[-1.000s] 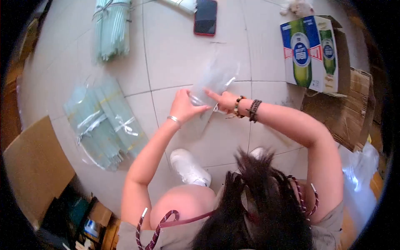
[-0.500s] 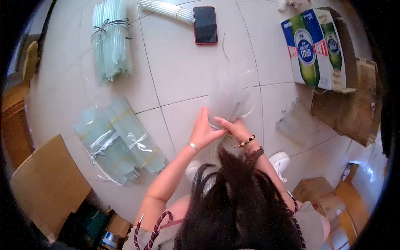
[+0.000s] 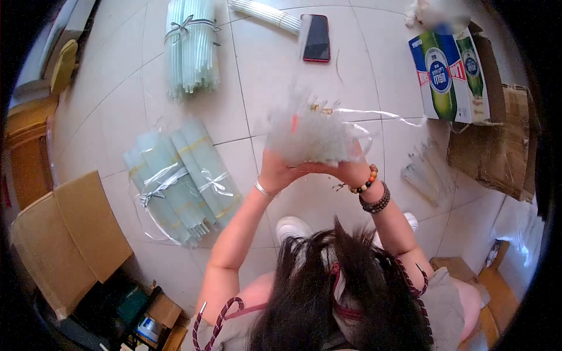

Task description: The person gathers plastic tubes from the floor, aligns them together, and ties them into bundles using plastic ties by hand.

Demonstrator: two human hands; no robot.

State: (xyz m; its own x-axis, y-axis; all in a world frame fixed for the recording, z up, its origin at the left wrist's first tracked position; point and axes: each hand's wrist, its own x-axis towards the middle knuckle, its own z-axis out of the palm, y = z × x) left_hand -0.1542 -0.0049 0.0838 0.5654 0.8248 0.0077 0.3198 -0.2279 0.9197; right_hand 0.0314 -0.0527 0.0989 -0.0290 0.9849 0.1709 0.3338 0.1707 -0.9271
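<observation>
Between my two hands is a bundle of clear, thin tubes, blurred, its many ends towards the camera and a white ribbon trailing to the right. My left hand is wrapped round its left side, and my right hand round its right side. To the left on the floor lie pale green tube bundles tied with white ribbon. Farther up stands out another tube bundle with a dark and white ribbon. A few clear tubes lie on the floor at the right.
A phone lies beside a thin white bundle at the top. At the upper right is a printed bottle carton, with brown cardboard below it. An open cardboard box is at the lower left.
Both hands now hold the bundle raised with its ends facing the camera, where before it lay slanting away from them. The white ribbon now trails rightward. The view has shifted.
</observation>
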